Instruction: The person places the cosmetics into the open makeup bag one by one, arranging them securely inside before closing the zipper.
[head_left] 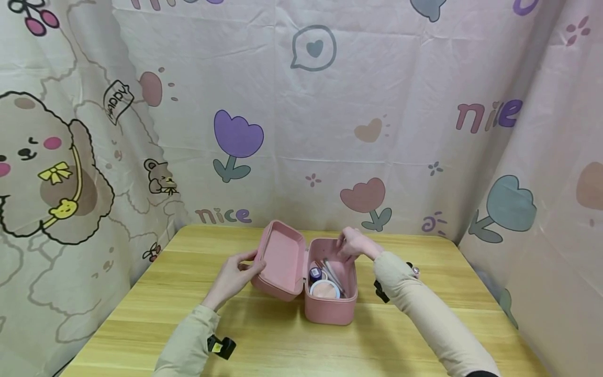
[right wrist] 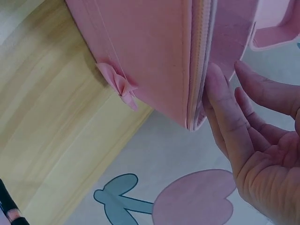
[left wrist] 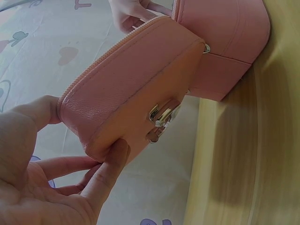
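Note:
A pink cosmetic case [head_left: 330,312] stands on the table with its lid [head_left: 284,254] swung out to the left. My left hand [head_left: 234,276] grips the lid's outer edge, thumb on one side and fingers on the other. My right hand [head_left: 356,244] is at the far right of the case. In the right wrist view its fingertips [right wrist: 218,84] dip past the zipper edge, the thumb apart from them, and nothing shows in its grasp. Inside lie a round powder compact [head_left: 325,289], a small dark-blue-capped jar [head_left: 315,273] and several slim sticks [head_left: 333,272].
The wooden table [head_left: 264,340] reaches back to a printed curtain [head_left: 301,131]. A pink bow [right wrist: 119,86] sits on the case's outer side, and a metal clasp [left wrist: 164,117] on the lid. A black item with a pink band [right wrist: 14,211] shows at the right wrist view's corner.

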`<state>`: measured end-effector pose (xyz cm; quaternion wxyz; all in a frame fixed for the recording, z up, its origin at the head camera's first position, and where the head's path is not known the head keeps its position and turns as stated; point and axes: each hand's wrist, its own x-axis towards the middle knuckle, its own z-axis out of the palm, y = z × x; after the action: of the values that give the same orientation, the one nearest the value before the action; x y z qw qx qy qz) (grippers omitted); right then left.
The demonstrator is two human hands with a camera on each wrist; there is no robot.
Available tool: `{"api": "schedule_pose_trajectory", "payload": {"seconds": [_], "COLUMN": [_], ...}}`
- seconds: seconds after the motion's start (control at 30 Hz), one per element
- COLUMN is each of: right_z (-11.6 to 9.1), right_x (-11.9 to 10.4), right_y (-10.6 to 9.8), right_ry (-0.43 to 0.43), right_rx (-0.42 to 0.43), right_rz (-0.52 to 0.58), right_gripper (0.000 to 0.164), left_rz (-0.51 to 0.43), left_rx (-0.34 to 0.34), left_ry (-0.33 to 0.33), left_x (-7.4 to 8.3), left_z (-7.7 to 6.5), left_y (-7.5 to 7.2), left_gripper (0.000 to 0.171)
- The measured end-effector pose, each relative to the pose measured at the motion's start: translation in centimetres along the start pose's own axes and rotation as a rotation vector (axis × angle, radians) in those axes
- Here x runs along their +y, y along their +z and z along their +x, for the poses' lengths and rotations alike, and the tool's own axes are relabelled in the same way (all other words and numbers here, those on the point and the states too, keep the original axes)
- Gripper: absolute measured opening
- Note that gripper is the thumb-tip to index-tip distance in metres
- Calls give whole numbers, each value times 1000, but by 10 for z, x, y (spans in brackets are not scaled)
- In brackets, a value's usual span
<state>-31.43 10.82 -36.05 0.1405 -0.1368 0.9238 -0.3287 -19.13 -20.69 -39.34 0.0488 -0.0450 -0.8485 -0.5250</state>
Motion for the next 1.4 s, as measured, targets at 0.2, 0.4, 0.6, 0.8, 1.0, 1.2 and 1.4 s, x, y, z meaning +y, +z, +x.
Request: {"api": "schedule_pose_trajectory", "payload": {"seconds": [0.2,0.4,0.6,0.8,1.0,1.2,1.4], "right_z": [-7,-17,-26,-30,-37,-53,-76], "right_x": [10,27,51,74,105,145,182], "right_y": [-1,0,5,10,11,7,-8], "right_ry": [-72,-213,-375,-334,-296,-216,1], "right_rx": [40,151,448,829,1093,1133,732], "right_rz": [93,239,391,443,390,371,413], "right_gripper": [24,25,22,29,31,48,74], "left_rz": [-4,-1,-6,-9,-12,-10,-11], "left_rx": [-2,2,0,-10,-12,-17,-23], "left_ry": [6,5,2,4,4,7,11], "left_x": [0,0,-1,-1,-1,-1,-1], "left_z": [1,0,0,-2,-2,-3,-3], "left_y": [1,1,0,0,0,0,-1], "left_gripper": [56,56,58,59,59,59,60]}}
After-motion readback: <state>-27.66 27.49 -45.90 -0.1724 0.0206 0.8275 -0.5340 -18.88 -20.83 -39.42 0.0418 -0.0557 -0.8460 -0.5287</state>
